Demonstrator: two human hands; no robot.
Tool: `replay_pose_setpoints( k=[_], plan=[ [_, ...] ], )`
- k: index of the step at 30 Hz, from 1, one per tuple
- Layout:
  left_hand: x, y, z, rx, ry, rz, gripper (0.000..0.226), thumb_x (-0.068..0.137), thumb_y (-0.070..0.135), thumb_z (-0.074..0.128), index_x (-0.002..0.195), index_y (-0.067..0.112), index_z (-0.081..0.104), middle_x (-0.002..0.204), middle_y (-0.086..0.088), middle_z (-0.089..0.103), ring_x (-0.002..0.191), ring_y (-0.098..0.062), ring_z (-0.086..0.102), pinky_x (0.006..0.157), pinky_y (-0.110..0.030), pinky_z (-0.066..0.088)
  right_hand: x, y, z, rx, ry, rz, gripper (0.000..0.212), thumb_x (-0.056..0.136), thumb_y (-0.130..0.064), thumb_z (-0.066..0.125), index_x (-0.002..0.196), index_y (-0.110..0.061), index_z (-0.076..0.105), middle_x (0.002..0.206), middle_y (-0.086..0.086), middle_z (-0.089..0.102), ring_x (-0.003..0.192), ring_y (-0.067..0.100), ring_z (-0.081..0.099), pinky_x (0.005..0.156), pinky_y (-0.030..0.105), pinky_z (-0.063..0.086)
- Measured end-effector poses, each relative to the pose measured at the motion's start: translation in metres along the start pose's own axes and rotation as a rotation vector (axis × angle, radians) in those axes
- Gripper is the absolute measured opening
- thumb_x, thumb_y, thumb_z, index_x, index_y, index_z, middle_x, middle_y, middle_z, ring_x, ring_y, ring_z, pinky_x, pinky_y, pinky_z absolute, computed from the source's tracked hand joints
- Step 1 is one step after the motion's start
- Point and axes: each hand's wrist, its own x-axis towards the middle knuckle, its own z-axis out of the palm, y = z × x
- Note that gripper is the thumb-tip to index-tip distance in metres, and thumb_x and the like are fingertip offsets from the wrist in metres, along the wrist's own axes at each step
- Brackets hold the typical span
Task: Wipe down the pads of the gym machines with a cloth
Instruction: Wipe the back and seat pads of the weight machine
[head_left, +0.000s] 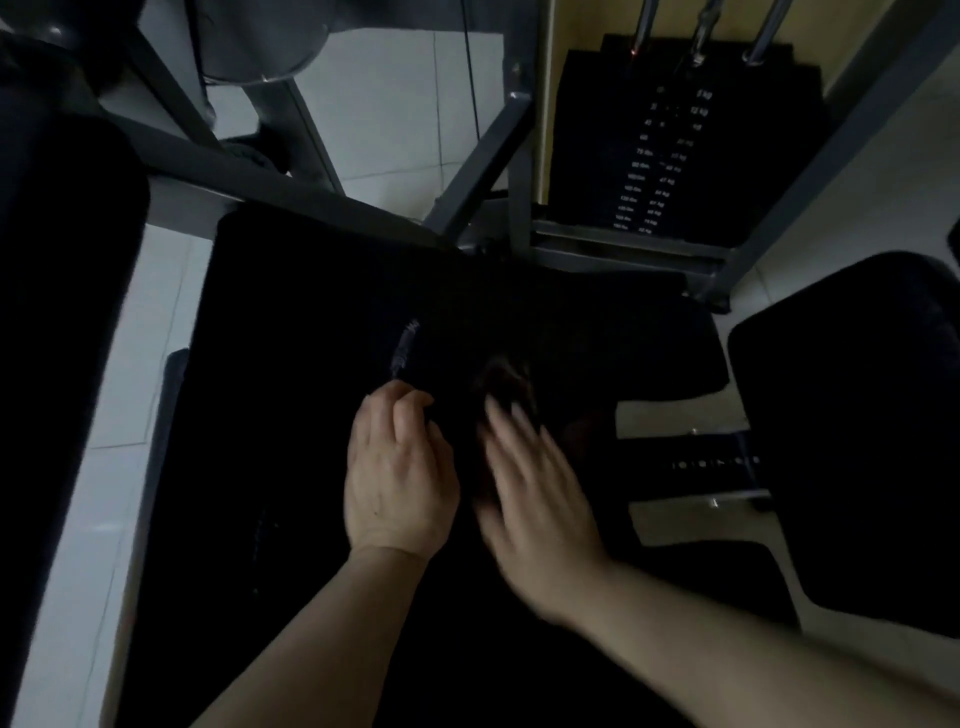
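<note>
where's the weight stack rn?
Head view, upper right: the weight stack stands behind the grey frame, beyond the far edge of the black seat pad that both hands are over.

The scene is dim and underexposed, the black seat pad (322, 322) swallowing all detail, the pale floor tiles (395, 104) brightest, the right hand (524, 483) smeared by motion blur, and straight frame bars bowing at the wide-angle edges.

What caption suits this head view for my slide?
Left hand grips a dark cloth on a black gym pad; blurred right hand alongside.
</note>
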Motion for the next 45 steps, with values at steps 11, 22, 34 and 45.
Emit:
replay_pose_setpoints(
  k=[11, 22, 34, 45],
  plan=[
    [0.000, -0.003, 0.001, 0.041, -0.051, -0.004, 0.043, 0.087, 0.011, 0.034, 0.117, -0.001, 0.061, 0.127, -0.016, 0.059, 0.126, -0.031, 0.049, 0.114, -0.042, 0.026, 0.098, 0.024, -0.022, 0.027, 0.028, 0.140, 0.058, 0.100, -0.034, 0.038, 0.151, -0.014, 0.020, 0.161, 0.000, 0.005, 0.148, 0.021, 0.006, 0.120, 0.037, 0.008],
    [-0.053, -0.023, -0.038, -0.077, -0.200, 0.039, 0.050, 0.087, -0.013, 0.041, 0.134, 0.002, 0.050, 0.144, -0.013, 0.045, 0.139, -0.021, 0.031, 0.119, -0.026, 0.011, -0.103, -0.049, 0.018, 0.007, -0.114, -0.155, 0.059, 0.091, -0.040, 0.041, 0.144, -0.015, 0.037, 0.159, 0.001, 0.019, 0.147, 0.021, 0.013, 0.113, 0.036, 0.018],
    [-0.064, -0.014, -0.029, 0.182, -0.169, 0.095, 0.045, 0.093, 0.014, 0.035, 0.133, -0.001, 0.051, 0.145, -0.018, 0.042, 0.138, -0.032, 0.034, 0.115, -0.042, 0.022, 0.095, 0.006, -0.010, 0.074, 0.073, 0.180, 0.057, 0.100, -0.036, 0.038, 0.151, -0.015, 0.023, 0.161, -0.002, 0.009, 0.148, 0.019, 0.007, 0.120, 0.038, 0.011],
    [-0.065, -0.003, -0.022, 0.470, -0.304, 0.064, 0.060, 0.098, 0.036, 0.020, 0.146, 0.001, 0.030, 0.156, -0.015, 0.021, 0.145, -0.028, 0.016, 0.116, -0.042, 0.010, -0.130, -0.012, 0.017, -0.026, -0.094, -0.119, 0.058, 0.099, -0.046, 0.029, 0.147, -0.014, 0.032, 0.159, 0.002, 0.019, 0.146, 0.021, 0.019, 0.114, 0.037, 0.021]
  ],
)
